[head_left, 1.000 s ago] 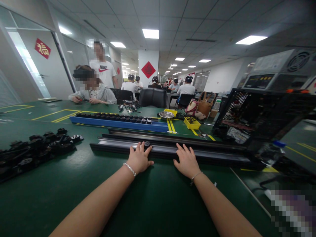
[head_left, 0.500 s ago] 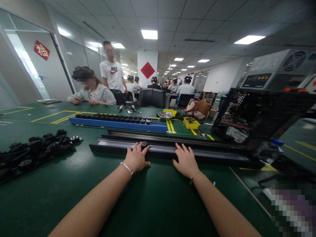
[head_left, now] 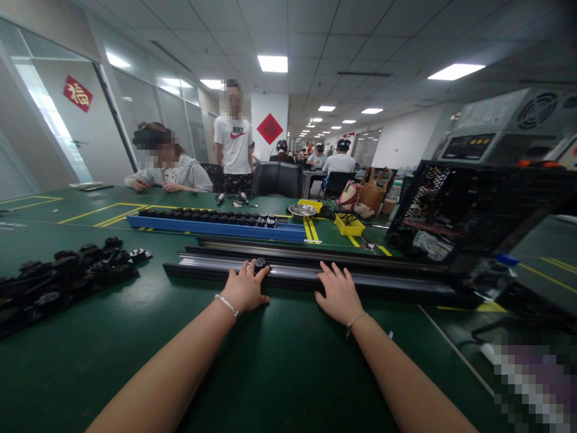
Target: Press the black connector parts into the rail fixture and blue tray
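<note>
A long black rail [head_left: 383, 285] with a shiny grey channel lies across the green table in front of me. My left hand [head_left: 246, 288] is on its left half. The fingers of that hand are around a small black part [head_left: 261, 263] seated in the channel; its exact kind is too small to tell. My right hand [head_left: 338, 294] rests farther right, fingers spread over the rail's near edge, holding nothing. Just behind runs a second dark rail [head_left: 315, 254], parallel to the first.
Black parts [head_left: 67, 276] lie heaped at the left. Beyond the rails, a blue rail [head_left: 216, 226] carries a row of black parts. A metal bowl [head_left: 302, 210] and a yellow bin [head_left: 350, 225] stand behind. An open computer case [head_left: 478, 210] is at the right. A person [head_left: 166, 162] sits across the table.
My left hand has slid left along the rail, and the small black part has moved with it. My right hand has stayed put. A standing person in the background has moved right.
</note>
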`<state>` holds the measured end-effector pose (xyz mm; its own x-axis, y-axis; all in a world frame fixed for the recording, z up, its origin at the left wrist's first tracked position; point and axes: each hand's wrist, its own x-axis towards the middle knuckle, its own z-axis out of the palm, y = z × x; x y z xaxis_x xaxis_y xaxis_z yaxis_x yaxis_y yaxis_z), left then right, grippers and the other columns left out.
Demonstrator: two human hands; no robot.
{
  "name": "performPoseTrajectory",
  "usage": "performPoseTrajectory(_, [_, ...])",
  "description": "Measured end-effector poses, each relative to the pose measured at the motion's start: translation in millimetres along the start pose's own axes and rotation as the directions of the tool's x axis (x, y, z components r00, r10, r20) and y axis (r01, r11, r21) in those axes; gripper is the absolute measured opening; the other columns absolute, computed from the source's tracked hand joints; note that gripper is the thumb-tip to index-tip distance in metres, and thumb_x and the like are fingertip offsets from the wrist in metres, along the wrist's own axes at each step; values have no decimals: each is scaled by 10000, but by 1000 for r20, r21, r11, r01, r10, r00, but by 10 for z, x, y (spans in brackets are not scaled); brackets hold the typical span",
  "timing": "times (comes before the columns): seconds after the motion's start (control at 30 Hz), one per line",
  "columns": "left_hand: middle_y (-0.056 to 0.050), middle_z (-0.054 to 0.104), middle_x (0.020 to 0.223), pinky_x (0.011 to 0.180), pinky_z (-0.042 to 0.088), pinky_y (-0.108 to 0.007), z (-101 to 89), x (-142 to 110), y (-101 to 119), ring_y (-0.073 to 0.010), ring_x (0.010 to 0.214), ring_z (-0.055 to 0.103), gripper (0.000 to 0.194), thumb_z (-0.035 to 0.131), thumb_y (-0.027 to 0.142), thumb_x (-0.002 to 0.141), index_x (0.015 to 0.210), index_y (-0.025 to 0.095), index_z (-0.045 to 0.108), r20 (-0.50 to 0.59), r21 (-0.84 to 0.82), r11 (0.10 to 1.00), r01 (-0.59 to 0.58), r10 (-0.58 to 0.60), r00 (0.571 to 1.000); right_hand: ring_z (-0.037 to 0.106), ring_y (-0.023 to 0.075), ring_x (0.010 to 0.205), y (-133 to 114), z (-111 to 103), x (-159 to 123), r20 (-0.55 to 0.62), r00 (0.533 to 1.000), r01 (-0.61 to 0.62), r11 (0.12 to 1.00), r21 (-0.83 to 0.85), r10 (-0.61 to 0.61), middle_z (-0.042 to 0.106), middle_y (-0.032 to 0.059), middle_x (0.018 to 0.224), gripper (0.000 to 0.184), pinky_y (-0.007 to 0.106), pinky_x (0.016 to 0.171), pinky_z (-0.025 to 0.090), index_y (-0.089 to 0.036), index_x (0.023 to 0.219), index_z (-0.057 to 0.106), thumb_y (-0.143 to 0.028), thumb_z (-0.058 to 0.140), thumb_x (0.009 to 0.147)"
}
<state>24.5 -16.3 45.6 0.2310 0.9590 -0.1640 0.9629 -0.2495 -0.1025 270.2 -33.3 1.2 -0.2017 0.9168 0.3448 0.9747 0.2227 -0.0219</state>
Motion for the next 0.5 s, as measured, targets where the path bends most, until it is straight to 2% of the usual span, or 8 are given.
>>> performPoseTrajectory(0.2, [-167,128,1505,1020,243,-541,-9,-27,-40,-337,1366,151,820,504,568,753,1438,269,167,-15,-2,1000,12,-13,1000,265,298,1323,-7,2,0,-2,1000,-3,1000,-7,3,352,44,1444,477,497,1075,141,-221,1230,502,-319,495,762])
performPoseTrajectory(0.5, [-176,196,1491,1007,277,-509,-2,-55,-70,-338,1350,210,782,517,541,757,1423,247,231,-58,-11,999,42,-43,997,281,306,1314,-16,-6,-9,-14,1000,5,1000,-21,-5,364,38,1438,484,507,1069,152,-241,1244,494,-317,480,766])
